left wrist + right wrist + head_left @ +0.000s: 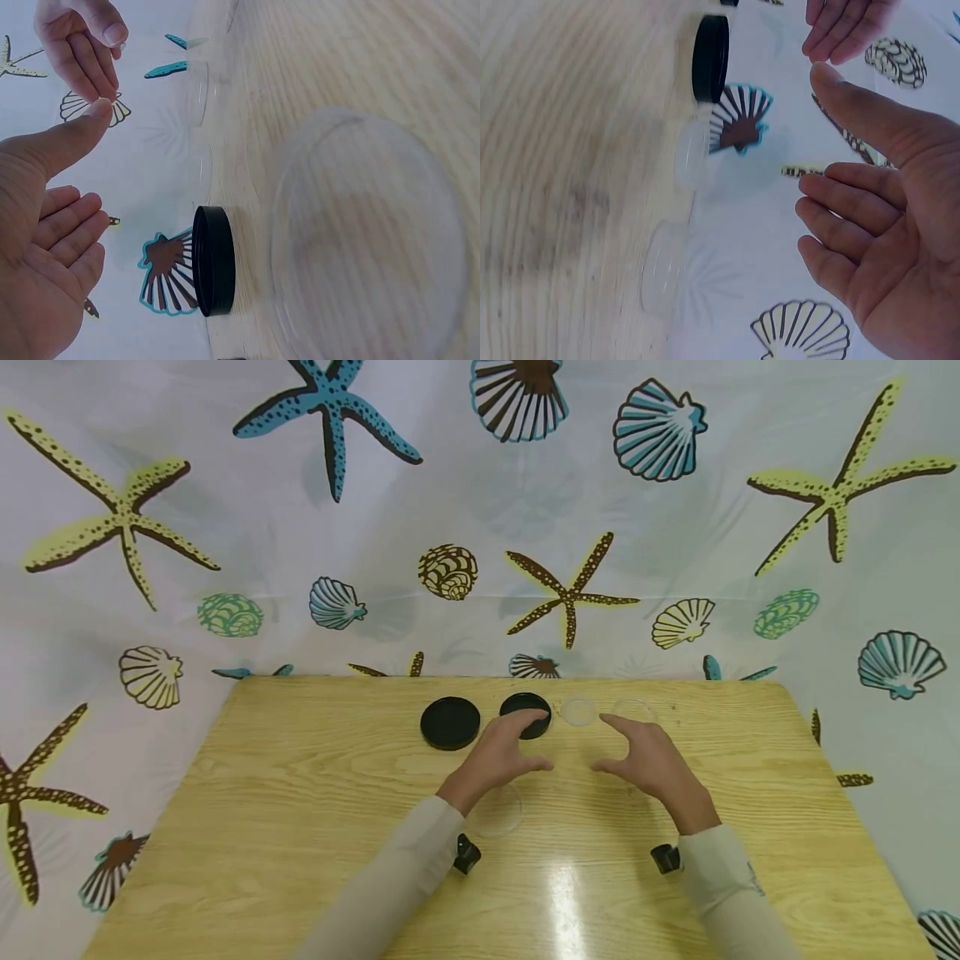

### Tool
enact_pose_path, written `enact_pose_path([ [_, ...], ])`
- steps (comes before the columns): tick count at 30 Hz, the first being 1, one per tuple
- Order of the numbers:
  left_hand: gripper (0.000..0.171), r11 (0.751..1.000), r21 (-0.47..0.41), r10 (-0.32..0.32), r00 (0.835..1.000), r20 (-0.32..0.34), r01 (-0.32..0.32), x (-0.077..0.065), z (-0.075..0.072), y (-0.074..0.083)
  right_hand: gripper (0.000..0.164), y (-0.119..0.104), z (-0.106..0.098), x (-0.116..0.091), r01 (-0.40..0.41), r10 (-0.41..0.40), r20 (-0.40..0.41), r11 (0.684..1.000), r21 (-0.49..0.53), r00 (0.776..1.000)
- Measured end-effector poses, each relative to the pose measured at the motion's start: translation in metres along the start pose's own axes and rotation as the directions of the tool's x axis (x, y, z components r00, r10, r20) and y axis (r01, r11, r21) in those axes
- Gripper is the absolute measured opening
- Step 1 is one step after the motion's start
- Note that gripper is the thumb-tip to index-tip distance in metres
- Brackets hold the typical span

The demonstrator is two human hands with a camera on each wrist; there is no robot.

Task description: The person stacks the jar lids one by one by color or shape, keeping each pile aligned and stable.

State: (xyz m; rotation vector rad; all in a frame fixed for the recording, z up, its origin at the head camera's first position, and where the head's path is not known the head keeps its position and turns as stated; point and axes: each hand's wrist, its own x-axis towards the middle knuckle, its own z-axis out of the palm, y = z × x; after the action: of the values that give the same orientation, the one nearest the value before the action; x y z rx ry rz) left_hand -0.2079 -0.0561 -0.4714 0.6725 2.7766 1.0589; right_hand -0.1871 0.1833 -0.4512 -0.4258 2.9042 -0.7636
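Observation:
My left hand (pixel 498 752) is held above the table with its fingers spread from the thumb and nothing between them. Facing it across a gap, my right hand (pixel 648 758) has the same empty, spread shape. A shallow black round lid (pixel 522 703) is partly covered by the left hand in the head view. Below the left wrist lies a larger clear round lid (pixel 367 240), flat on the wood. Two more clear round pieces, a small one (pixel 578 711) and a fainter one (pixel 636 707), lie near the right fingertips in the head view.
Another black round lid (pixel 450 723) sits left of the left hand, toward the back of the wooden table (pixel 300 827). Behind the table's far edge hangs a white cloth (pixel 420 485) printed with shells and starfish. Black devices (pixel 467 854) are worn under both wrists.

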Motion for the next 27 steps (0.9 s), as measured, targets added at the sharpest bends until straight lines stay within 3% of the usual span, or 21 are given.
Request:
enact_pose_path([
  [9,0.074,1.000,0.005,0.008,1.000,-0.027,-0.008,0.036,0.017,0.020,0.079,0.026,-0.020,0.010,-0.035,0.035,-0.010,0.999,-0.006,0.999],
  [15,0.074,0.999,0.041,0.027,1.000,-0.005,-0.027,0.057,0.033,0.030,0.081,0.042,-0.024,0.012,-0.074,0.074,-0.009,0.997,0.007,0.997],
  [19,0.073,0.998,0.064,0.016,1.000,-0.005,-0.016,0.067,0.030,0.031,0.083,0.048,-0.023,0.019,-0.084,0.084,-0.008,0.996,0.028,0.996],
  [27,0.075,0.999,0.021,-0.024,1.000,0.005,0.024,0.086,0.037,0.040,0.085,0.069,-0.028,0.023,-0.166,0.165,0.028,0.984,0.057,0.986],
])
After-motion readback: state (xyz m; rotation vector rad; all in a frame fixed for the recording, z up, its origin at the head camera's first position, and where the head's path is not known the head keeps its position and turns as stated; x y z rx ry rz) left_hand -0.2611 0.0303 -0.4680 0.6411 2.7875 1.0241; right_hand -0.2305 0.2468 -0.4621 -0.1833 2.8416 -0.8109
